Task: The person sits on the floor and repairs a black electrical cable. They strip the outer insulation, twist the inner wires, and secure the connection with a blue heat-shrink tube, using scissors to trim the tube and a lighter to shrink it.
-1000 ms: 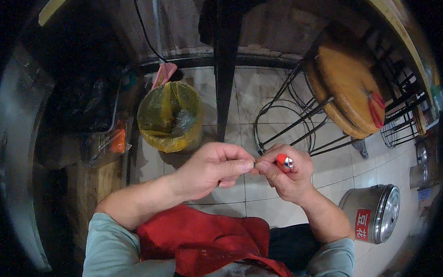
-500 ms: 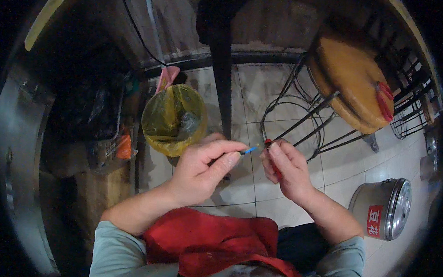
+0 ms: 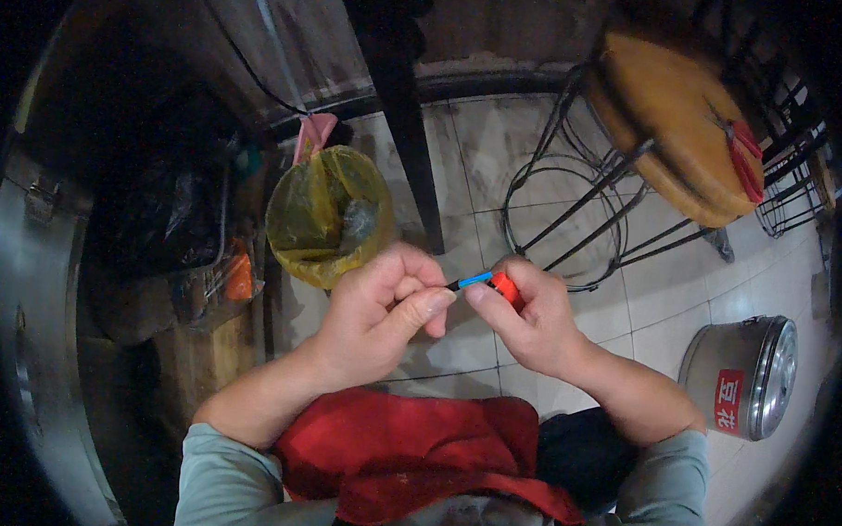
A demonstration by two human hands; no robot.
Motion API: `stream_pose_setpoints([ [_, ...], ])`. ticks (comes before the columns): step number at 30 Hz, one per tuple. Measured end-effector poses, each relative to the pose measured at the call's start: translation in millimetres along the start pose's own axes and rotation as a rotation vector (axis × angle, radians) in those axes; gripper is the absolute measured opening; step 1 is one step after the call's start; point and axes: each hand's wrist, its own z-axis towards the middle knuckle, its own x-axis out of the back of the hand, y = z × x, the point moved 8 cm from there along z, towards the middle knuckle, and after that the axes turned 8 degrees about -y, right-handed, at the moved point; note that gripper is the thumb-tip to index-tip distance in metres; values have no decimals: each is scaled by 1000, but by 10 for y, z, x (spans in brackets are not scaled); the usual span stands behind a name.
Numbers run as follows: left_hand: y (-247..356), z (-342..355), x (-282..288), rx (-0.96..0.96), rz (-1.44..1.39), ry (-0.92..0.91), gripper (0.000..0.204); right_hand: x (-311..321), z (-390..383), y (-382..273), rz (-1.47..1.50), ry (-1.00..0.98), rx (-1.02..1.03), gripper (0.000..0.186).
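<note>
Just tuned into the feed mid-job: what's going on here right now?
A person looks down at both hands, held close together above a tiled floor. The left hand and right hand pinch a small blue and red item between the fingertips. What the item is cannot be told. A bin lined with a yellow bag stands beyond the left hand, and a steel pot lies to the right.
</note>
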Motion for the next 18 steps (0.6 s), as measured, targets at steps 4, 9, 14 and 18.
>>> stream_pose_setpoints([
  [4,-122,12,-68,160,-240,-34,14,-49,-4,-92,-2,-34,63,30],
  [9,-206,7,-78,192,-327,-45,15,-108,-10,-70,68,-53,85,28],
  [14,-196,-1,-82,199,-325,-15,14,-202,-2,121,278,-127,-54,30],
  [18,-181,2,-54,182,-313,-6,14,-268,-41,302,607,-183,-354,42],
])
